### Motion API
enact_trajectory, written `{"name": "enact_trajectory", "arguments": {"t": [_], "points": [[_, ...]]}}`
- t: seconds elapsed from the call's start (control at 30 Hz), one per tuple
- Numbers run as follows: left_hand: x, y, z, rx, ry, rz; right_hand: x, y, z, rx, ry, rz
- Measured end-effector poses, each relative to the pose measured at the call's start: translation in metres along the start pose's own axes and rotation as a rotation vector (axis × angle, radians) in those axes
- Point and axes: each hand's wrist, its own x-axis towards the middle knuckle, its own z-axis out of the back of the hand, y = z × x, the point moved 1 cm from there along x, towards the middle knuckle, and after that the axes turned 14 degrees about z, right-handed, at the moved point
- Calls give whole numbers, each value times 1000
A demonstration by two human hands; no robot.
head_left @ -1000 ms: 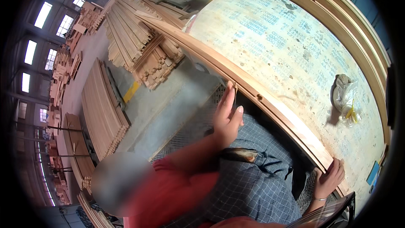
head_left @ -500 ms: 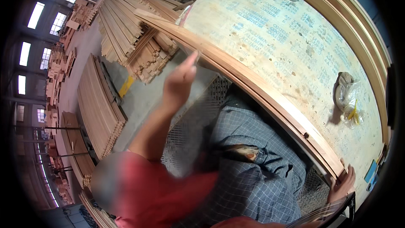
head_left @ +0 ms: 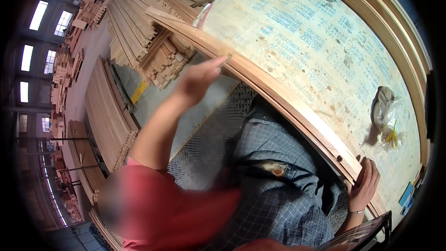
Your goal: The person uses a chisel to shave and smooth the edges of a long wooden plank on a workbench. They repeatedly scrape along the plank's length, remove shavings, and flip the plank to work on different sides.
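A long wooden strip (head_left: pixel 283 95) runs diagonally along the near edge of the worktable, with a dark spot near its right end. My left hand (head_left: pixel 200 80) is at the strip's far left part, its fingers drawn together at the edge. Something small and greyish shows at the fingertips, too blurred to name. My right hand (head_left: pixel 364 183), with a thin bracelet at the wrist, grips the strip near its right end; its fingers lie over the top and the thumb sits at the near side.
The worktable (head_left: pixel 297 51) has a pale, printed, stained covering. On it lie a clear plastic bag (head_left: pixel 388 121) with a yellow tie and a blue object (head_left: pixel 406 194). Long boards (head_left: pixel 395 49) line its far edge. Stacked timber (head_left: pixel 132 23) stands on the floor at left.
My left hand has moved slightly right and closer to the strip. My right hand has shifted up and left along it, away from its end. The view has shifted a little.
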Motion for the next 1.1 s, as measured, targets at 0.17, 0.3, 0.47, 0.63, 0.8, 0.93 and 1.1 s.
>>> {"name": "enact_trajectory", "arguments": {"t": [0.17, 0.3, 0.47, 0.63, 0.8, 0.93, 1.1], "points": [[15, 30, -8, 71, -238, -259, 5, 0, -2, 9, 20, 6], [-3, -10, 1, -253, 225, 307, 1, 2, 0, -5, 27, -7], [32, 30, 31, -414, -59, 280, 3, 2, 0, -4, 59, -36], [63, 42, 48, -88, -266, 118, 3, 1, 0, -24, 74, -26], [54, 44, 43, 118, -202, 21, 1, 3, 0, -29, 72, -29], [47, 34, 57, -229, -23, 256, 0, 2, 0, -20, 77, -40], [54, 46, 47, -152, -106, 131, 4, 4, 1, -37, 74, -39]]}}
